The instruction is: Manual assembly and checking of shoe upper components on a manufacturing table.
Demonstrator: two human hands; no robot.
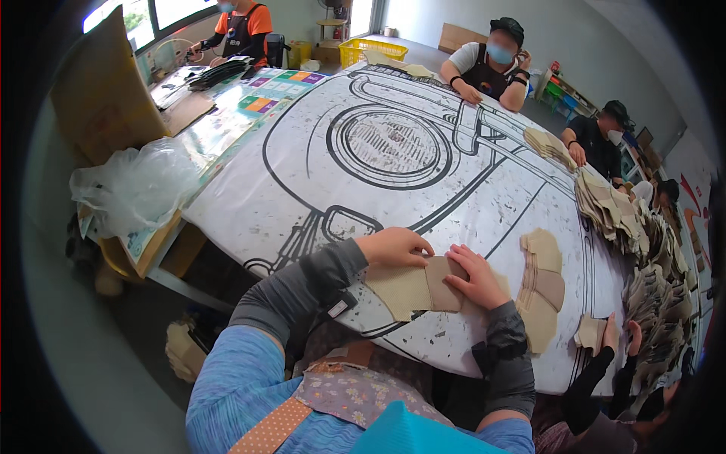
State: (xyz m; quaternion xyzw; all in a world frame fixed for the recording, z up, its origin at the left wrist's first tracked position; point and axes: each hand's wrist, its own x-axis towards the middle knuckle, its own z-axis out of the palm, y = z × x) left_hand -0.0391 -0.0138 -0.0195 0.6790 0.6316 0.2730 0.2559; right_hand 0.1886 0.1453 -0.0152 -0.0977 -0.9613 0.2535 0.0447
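Observation:
A beige sewn fabric piece (397, 291) with a darker tan panel (445, 291) lies on the table in front of me, near its front edge. My left hand (397, 247) is at the piece's far edge, its fingers bent and closed on the fabric beside the seam. Over the tan panel's right side rests my right hand (482, 278), fingers stretched and lying flat. Part of another beige piece shows beneath that hand. Just to its right is a stack of similar beige pieces (541, 295), slightly fanned out.
The table cover (302, 166) is white with bold black line art. Several fabric stacks (612, 208) line its right side, where a co-worker's hands (609, 333) hold a small piece (590, 331). A plastic bag (140, 181) and cardboard (106, 91) sit at the left; other people work around.

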